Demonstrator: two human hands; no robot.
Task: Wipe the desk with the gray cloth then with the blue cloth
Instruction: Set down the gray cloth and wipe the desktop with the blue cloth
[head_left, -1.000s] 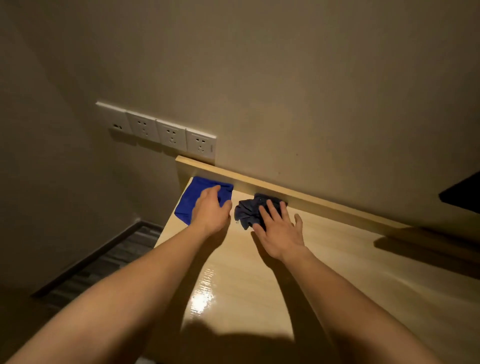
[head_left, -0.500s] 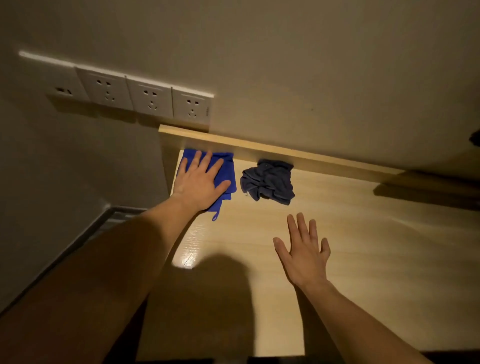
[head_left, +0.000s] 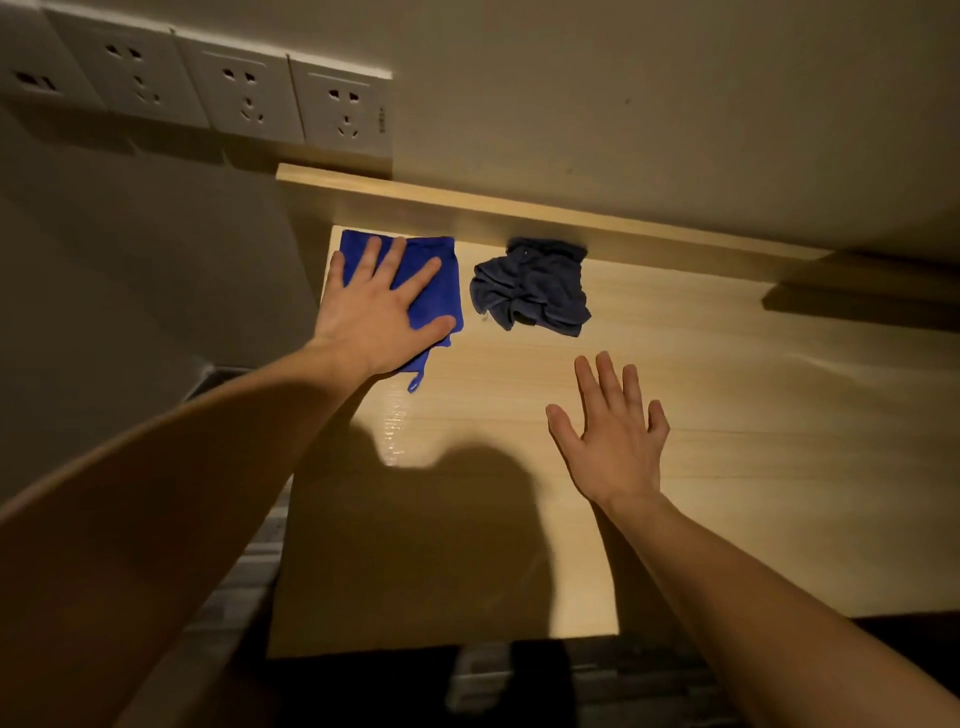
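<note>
Risk lies in the left hand (head_left: 382, 317), pressed flat with spread fingers on the blue cloth (head_left: 434, 291) at the desk (head_left: 727, 415)'s far-left corner, pushing it overboard, while the right hand (head_left: 615, 436) hovers open, empty, near the crumpled gray cloth (head_left: 535, 288).

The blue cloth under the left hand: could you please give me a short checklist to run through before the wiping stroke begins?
1. Left hand flat on the flat blue cloth: ok.
2. Crumpled gray cloth set aside by the back ledge, out of both hands: ok.
3. Right hand open and empty: ok.
4. Light wooden desk free of objects in the wiping path: ok.
5. Blue cloth's hanging loop clear of the fingers: ok.
6. Gray-cloth pass finished: cannot tell.
</note>
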